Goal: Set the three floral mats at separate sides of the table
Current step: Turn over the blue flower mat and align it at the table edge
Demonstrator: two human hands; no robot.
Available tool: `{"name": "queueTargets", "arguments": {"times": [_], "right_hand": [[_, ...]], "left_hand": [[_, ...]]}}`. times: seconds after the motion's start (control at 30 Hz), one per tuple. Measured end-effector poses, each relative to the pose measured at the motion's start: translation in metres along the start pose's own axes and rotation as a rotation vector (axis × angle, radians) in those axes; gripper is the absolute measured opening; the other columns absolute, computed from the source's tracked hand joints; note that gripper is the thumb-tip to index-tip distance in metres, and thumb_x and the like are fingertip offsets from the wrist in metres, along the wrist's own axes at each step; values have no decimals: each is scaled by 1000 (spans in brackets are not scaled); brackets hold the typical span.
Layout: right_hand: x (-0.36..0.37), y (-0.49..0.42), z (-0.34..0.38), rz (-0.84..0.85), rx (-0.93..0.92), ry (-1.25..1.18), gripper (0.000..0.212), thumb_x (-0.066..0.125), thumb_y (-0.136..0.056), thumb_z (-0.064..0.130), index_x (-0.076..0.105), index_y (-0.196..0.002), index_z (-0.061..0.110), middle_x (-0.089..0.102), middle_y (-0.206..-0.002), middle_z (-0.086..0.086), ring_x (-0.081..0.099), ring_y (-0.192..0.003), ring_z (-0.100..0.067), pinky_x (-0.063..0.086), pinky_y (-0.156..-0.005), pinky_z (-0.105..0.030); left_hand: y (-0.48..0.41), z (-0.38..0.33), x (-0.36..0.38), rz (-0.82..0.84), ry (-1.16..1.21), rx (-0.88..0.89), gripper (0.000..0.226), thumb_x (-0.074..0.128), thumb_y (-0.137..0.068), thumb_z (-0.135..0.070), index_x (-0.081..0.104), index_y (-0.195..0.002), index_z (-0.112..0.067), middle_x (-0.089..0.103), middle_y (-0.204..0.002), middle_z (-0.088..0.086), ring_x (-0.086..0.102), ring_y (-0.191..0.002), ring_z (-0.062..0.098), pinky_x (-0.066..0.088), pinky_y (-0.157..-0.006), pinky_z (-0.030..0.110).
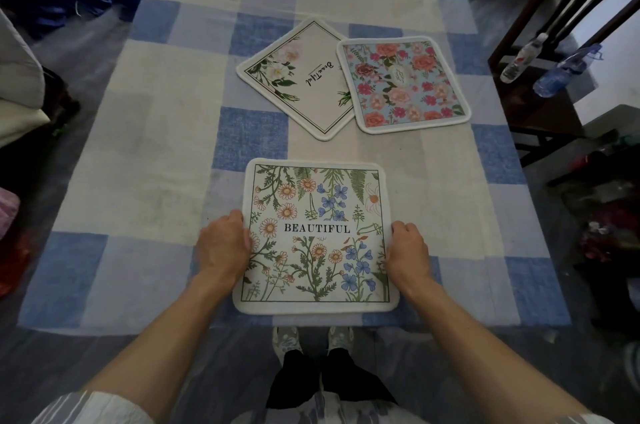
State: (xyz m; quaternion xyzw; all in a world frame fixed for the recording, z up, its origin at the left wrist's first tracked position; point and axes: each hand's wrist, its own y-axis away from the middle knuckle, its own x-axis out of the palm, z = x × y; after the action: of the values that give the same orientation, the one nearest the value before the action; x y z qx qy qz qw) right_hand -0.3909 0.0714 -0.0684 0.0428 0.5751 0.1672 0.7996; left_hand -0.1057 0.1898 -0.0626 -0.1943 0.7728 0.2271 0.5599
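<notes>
The left hand (223, 245) and right hand (407, 249) are gripping the wildflower mat (317, 236) by its sides, low in the frame on the tabletop (156, 146). The white mat (298, 77) and pink rose mat (403, 82) are lying touching, upper middle.

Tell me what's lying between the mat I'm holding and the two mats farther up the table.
Nothing: the head view shows only bare checked tablecloth between the BEAUTIFUL mat and the cream mat or rose mat.

Floral mats: three, namely wildflower mat (317, 236), white rose mat (298, 77), pink rose mat (403, 82)
Hands: two
Plastic bottles (523, 58): two
Tables (156, 119): one
</notes>
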Motion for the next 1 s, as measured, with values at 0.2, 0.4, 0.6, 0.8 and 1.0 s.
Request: {"name": "queueTargets", "arguments": {"times": [0.2,0.4,0.6,0.8,1.0], "right_hand": [[-1,-8,0,10,-12,28,28,60,-85,2,53,-111,10,54,-106,-9,57,-90,-25,53,-74,-36],[7,-1,-6,9,23,-10,25,59,-86,3,53,-109,10,54,-104,-9,47,-80,-18,46,-69,-30],[6,3,-5,4,-25,34,29,60,-86,7,48,-112,11,50,-108,-9,50,-90,-21,50,-73,-32],[4,4,0,-35,-105,161,26,55,-88,14,46,-112,9,50,-111,-11,44,-93,-22,43,-73,-31],[3,2,1,17,-90,132,26,51,-90,10,44,-115,10,46,-114,-11,44,-98,-22,48,-80,-34]], "left_hand": [[11,-4,-4,30,18,-18,14,59,-90,-22,53,-86,-10,64,-79,9,57,-65,26,49,-55,37],[-1,-3,-2,0,11,2,12,58,-90,-22,54,-84,-11,61,-77,7,54,-64,24,44,-53,34],[-2,0,-1,1,-31,42,11,57,-88,-22,56,-89,-10,61,-83,8,52,-69,24,43,-55,34],[4,-4,-1,47,-24,126,29,57,-89,-21,54,-115,-9,57,-113,12,53,-96,28,53,-72,41],[4,-3,10,83,24,141,28,58,-89,-12,56,-115,-1,54,-117,17,51,-104,30,55,-80,41]]}}
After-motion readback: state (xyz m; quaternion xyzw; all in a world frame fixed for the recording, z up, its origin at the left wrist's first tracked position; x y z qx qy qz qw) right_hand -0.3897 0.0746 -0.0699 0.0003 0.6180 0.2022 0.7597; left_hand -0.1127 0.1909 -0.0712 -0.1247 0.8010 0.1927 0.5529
